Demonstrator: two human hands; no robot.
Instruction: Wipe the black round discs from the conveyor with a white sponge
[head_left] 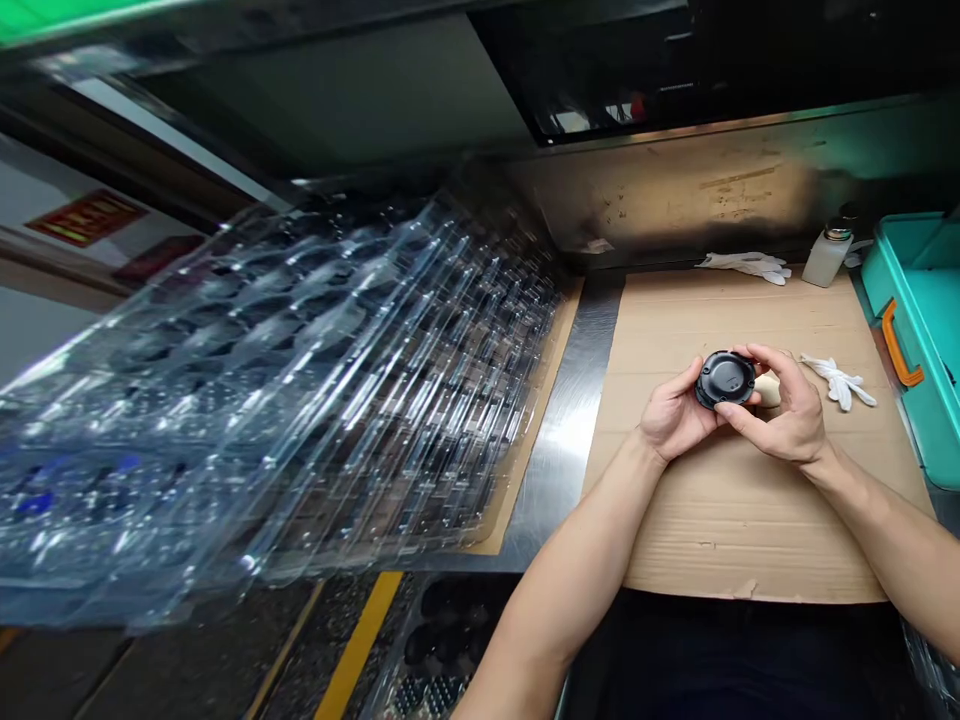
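Observation:
Between both hands, above the cardboard sheet [697,510], is a round black cover [726,377] with small lugs at its rim. My left hand [679,412] grips its left side, thumb along the edge and fingers underneath. On the right side, my right hand [791,410] holds it too, with the thumb at the lower edge and a finger at the top. A pale cream piece [767,390] shows within the curl of my right hand; whether it is held or lies behind cannot be made out.
Tall stacks of clear plastic trays [337,400] fill the left side. White gloves [838,382] lie at right, another glove [746,265] at the back beside a bottle [827,255]. A teal toolbox [919,400] with an orange latch stands far right. Dark parts [450,630] sit below the table edge.

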